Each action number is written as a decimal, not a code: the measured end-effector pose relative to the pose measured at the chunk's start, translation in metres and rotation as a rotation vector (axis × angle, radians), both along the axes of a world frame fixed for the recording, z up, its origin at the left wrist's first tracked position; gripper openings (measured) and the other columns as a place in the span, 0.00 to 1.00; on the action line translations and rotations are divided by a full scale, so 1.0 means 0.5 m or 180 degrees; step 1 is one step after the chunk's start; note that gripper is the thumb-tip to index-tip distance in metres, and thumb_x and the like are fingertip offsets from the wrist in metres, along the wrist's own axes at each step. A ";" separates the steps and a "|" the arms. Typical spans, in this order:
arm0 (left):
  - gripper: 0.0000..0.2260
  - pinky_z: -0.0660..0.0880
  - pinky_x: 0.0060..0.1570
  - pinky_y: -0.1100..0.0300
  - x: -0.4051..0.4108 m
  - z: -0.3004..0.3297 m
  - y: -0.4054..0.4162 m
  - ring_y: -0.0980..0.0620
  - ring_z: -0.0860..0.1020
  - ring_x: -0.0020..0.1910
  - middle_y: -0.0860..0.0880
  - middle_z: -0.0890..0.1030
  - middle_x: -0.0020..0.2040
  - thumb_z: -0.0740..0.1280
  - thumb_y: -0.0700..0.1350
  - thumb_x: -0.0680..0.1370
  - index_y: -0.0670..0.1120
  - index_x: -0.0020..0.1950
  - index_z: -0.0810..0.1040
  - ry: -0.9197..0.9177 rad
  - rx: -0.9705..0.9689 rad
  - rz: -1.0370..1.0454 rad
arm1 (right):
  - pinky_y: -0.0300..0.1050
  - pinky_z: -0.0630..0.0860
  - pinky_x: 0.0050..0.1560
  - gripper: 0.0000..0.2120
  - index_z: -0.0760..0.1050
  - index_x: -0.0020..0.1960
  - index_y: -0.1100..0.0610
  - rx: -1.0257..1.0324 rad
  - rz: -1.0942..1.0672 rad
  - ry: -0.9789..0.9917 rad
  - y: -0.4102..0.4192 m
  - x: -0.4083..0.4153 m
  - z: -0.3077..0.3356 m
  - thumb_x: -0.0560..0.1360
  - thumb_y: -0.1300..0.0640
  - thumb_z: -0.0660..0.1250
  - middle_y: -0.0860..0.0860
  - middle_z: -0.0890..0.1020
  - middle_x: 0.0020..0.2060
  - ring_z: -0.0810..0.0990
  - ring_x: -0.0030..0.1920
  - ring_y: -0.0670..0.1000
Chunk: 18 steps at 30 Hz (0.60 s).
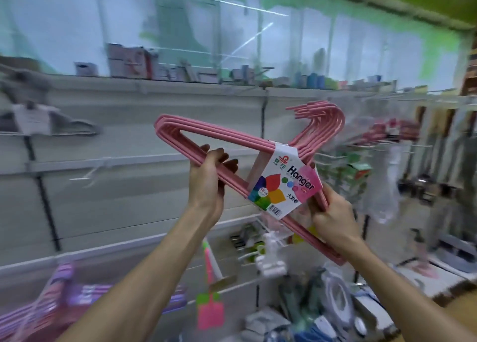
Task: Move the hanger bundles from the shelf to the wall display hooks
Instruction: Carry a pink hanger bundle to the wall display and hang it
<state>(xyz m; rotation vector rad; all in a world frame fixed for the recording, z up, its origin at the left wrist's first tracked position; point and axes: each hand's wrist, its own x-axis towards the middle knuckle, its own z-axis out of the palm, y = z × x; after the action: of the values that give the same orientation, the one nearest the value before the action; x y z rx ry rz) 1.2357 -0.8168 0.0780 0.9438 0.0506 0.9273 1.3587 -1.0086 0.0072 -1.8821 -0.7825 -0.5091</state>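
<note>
- A pink hanger bundle (224, 137) is held up in front of the white slatted wall panel (129, 125), tilted so that its hooks point up and to the right.
- The left hand (209, 179) grips the bundle's long bottom bar near the left corner, fingers curled over the bar from behind.
- The right hand (333, 215) holds the lower right part of the bundle, fingers wrapped round the pink bars just below the label.
- A paper label (286, 184) wraps the middle of the bundle (it reads "Hanger", with a many-coloured leaf design and a barcode at its lower edge).
- The bundle's stacked hooks (322, 117) stand near a dark vertical upright in the wall panel; whether they touch anything cannot be told.
- More pink hangers (389, 132) hang on wire hooks to the right, blurred.
- Purple and pink hanger bundles (51, 300) lie low at the left.
- A grey hanger (51, 125) hangs on the wall at upper left.
- A top shelf (180, 82) carries small boxes and containers, too blurred to name.
- A pink fly swatter (210, 313) hangs below the arms, beside white plastic clips (271, 261).
</note>
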 end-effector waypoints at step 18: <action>0.03 0.78 0.53 0.48 -0.713 0.056 0.452 0.44 0.81 0.43 0.45 0.79 0.43 0.64 0.41 0.80 0.45 0.53 0.73 0.0010 0.0043 0.1811 | 0.34 0.67 0.30 0.10 0.77 0.55 0.48 0.0084 0.1791 -0.0228 0.631 -0.538 0.064 0.80 0.61 0.63 0.43 0.79 0.34 0.75 0.32 0.41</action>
<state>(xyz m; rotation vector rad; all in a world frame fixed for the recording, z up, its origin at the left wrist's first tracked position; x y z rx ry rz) 0.8793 -0.5907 0.1060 0.9601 0.3292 1.4502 1.0896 -0.6930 0.0391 -1.5312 -1.2886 -0.2277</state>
